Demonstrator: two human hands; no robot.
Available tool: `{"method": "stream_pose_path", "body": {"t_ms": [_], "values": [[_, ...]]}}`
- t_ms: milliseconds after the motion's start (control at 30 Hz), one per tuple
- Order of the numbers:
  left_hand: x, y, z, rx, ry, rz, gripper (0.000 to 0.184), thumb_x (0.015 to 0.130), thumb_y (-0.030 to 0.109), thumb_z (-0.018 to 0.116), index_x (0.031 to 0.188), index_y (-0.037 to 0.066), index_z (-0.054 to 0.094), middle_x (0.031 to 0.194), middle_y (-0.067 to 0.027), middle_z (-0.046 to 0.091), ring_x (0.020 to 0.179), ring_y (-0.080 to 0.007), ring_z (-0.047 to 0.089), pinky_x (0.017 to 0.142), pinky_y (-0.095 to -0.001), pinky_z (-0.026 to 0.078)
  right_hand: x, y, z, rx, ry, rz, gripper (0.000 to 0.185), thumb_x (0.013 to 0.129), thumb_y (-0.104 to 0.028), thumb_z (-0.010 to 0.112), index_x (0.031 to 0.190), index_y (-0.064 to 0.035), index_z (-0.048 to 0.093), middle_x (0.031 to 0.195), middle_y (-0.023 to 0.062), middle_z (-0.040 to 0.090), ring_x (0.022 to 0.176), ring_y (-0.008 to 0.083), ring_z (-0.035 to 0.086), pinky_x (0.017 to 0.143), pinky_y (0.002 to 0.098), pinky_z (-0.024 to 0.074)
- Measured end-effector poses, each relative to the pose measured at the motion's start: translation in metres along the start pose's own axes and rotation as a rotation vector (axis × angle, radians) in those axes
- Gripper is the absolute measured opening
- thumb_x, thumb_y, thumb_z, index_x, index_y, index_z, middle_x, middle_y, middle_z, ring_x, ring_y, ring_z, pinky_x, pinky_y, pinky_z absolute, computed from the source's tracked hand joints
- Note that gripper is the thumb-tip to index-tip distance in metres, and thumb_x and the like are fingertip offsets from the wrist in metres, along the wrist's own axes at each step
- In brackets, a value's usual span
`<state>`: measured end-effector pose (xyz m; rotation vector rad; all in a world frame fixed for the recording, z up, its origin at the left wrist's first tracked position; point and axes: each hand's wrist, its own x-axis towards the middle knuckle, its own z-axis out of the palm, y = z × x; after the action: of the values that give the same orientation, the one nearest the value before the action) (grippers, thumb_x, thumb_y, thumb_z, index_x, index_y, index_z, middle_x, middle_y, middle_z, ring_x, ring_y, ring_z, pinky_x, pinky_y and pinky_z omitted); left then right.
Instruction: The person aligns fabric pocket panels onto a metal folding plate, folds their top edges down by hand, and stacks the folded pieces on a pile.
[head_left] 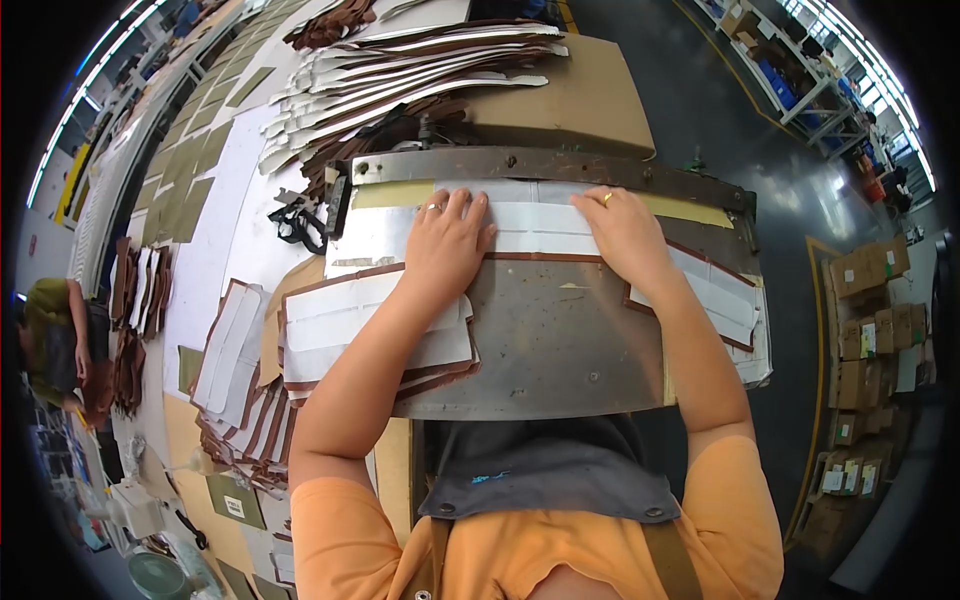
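A long white panel with a brown edge (545, 240) lies across the metal machine plate (560, 340), its far edge against a dark metal bar (560, 168). My left hand (447, 235) rests on the left part of this panel with its fingers stretched toward the bar. On the right part lies my right hand (622, 232), fingers extended forward and a ring on one of them; its thumb is hidden. Beside my left forearm is a stack of similar brown-edged white panels (345, 315). More of these panels (715, 295) lie at the right, partly under my right forearm.
At the left, a table (195, 290) carries fanned brown-edged pieces (245, 430) and green rectangles (200, 205). Long brown and white strips (420, 85) are heaped behind the machine, near a cardboard box (590, 95). Boxes (865, 345) stand at far right. Another person (60, 330) is at far left.
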<state>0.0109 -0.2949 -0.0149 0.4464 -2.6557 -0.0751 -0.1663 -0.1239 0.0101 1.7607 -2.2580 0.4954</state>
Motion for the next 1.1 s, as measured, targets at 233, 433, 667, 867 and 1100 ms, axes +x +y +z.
{"method": "stream_pose_path", "body": {"t_ms": [233, 433, 667, 867, 1100], "values": [[-0.001, -0.002, -0.003, -0.051, -0.048, 0.004, 0.037, 0.087, 0.025, 0.056, 0.119, 0.006, 0.053, 0.115, -0.0127, 0.051, 0.108, -0.0338, 0.047, 0.088, -0.0399, 0.043, 0.065, -0.018, 0.039, 0.327, 0.044, -0.150, 0.023, 0.079, -0.007, 0.060, 0.102, -0.0043, 0.063, 0.101, 0.0086, 0.059, 0.098, 0.0278, 0.053, 0.086, 0.0378, 0.0444], [0.001, -0.005, -0.005, -0.108, -0.037, -0.084, 0.047, 0.086, 0.030, 0.057, 0.125, 0.005, 0.049, 0.121, -0.0129, 0.049, 0.109, -0.0343, 0.048, 0.090, -0.0412, 0.041, 0.079, -0.036, 0.060, 0.189, 0.003, -0.250, 0.025, 0.077, -0.005, 0.058, 0.101, -0.0040, 0.063, 0.099, 0.0071, 0.058, 0.094, 0.0268, 0.054, 0.081, 0.0360, 0.0470], [0.015, -0.005, -0.012, 0.180, -0.278, -0.154, 0.058, 0.090, 0.048, 0.044, 0.131, 0.007, 0.044, 0.128, -0.0131, 0.048, 0.114, -0.0355, 0.047, 0.092, -0.0441, 0.036, 0.060, -0.013, 0.041, -0.001, 0.022, -0.249, 0.019, 0.075, -0.005, 0.056, 0.093, -0.0041, 0.063, 0.092, 0.0071, 0.059, 0.089, 0.0252, 0.056, 0.075, 0.0362, 0.0497], [0.014, 0.000, -0.013, 0.167, -0.250, -0.219, 0.058, 0.089, 0.049, 0.045, 0.130, 0.009, 0.045, 0.129, -0.0137, 0.048, 0.117, -0.0364, 0.045, 0.093, -0.0476, 0.033, 0.015, 0.038, -0.008, -0.259, -0.198, -0.053, 0.010, 0.079, -0.008, 0.054, 0.083, -0.0042, 0.061, 0.098, 0.0077, 0.062, 0.093, 0.0253, 0.057, 0.076, 0.0374, 0.0495], [0.028, -0.034, -0.005, -0.237, -0.243, -0.447, 0.053, 0.088, 0.045, 0.049, 0.127, 0.010, 0.047, 0.126, -0.0156, 0.047, 0.113, -0.0361, 0.048, 0.094, -0.0485, 0.035, -0.007, 0.048, 0.010, 0.206, -0.050, 0.260, 0.028, 0.082, -0.013, 0.057, 0.109, -0.0039, 0.053, 0.088, 0.0140, 0.062, 0.081, 0.0281, 0.059, 0.074, 0.0389, 0.0475]]}}
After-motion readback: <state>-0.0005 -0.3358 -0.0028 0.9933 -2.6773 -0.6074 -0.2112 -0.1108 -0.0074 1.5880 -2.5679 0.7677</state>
